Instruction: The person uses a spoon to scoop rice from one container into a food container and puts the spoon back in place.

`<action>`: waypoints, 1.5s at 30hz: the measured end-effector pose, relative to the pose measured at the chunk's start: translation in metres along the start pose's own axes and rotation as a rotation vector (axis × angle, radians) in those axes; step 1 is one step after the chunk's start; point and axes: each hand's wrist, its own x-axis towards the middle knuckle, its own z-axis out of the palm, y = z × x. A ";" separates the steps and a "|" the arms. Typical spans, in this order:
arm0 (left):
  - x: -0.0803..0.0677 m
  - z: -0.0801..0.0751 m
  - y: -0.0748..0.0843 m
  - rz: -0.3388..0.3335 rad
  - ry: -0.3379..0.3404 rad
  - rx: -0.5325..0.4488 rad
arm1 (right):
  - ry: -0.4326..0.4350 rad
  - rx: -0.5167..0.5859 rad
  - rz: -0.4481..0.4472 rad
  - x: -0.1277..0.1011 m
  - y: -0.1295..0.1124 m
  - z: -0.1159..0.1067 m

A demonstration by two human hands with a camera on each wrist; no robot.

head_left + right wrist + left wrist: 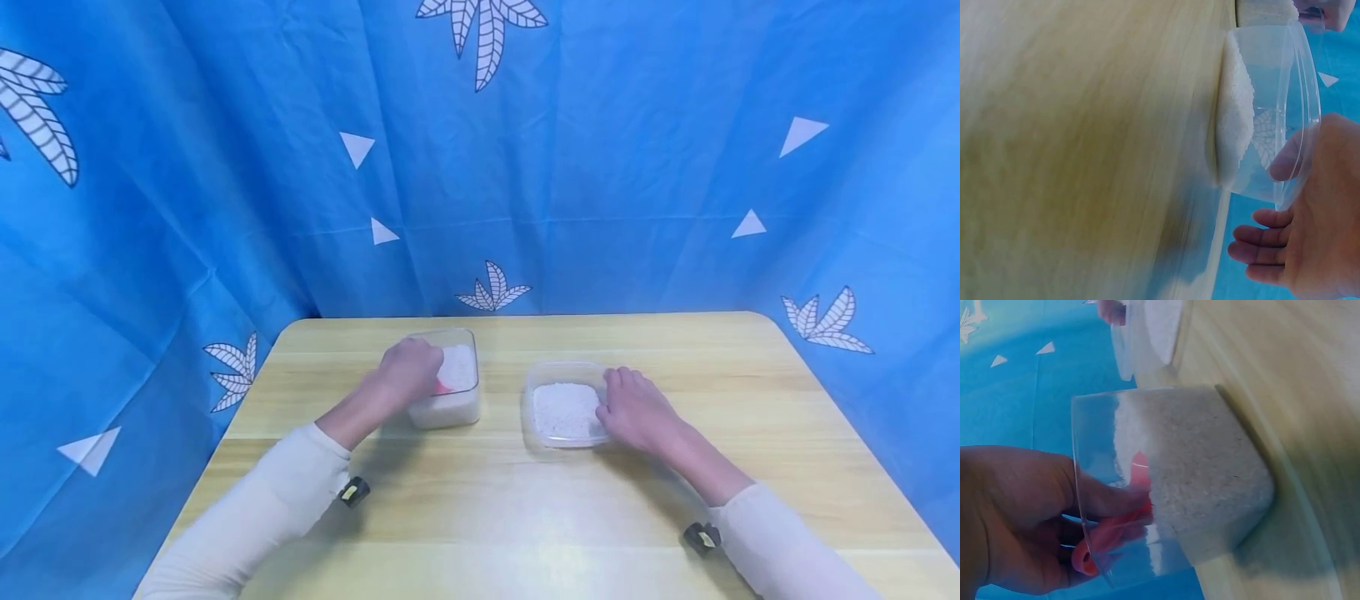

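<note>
Your left hand, left of centre in the head view, is pinching the handle of a red scoop, thumb laid along it, inside the deep box. The scoop's far end is reaching the white grains, probably rice, and its full shape is not showing. The box is standing upright on the tabletop. Your right hand, right of centre, is holding the rim of the shallow tub, thumb reaching over the wall and fingers lying outside. The tub is resting just right of the box, apart from it, its own white grains covering the floor.

Handling, as judged: the scoop is probably light, stiff and smooth, tipping readily once loaded; you are best gripping it firmly near the ring end and keeping it level. The box, filled deep with grains, is likely weighing most and standing steady. The thin-walled tub is probably light, flexing and sliding easily, so you are best steadying it at its right-hand rim without squeezing. The loose grains are likely spilling at any jolt.
</note>
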 end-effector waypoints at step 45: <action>-0.032 0.024 -0.022 0.074 0.438 -0.172 | 0.000 0.014 -0.009 0.001 0.000 -0.003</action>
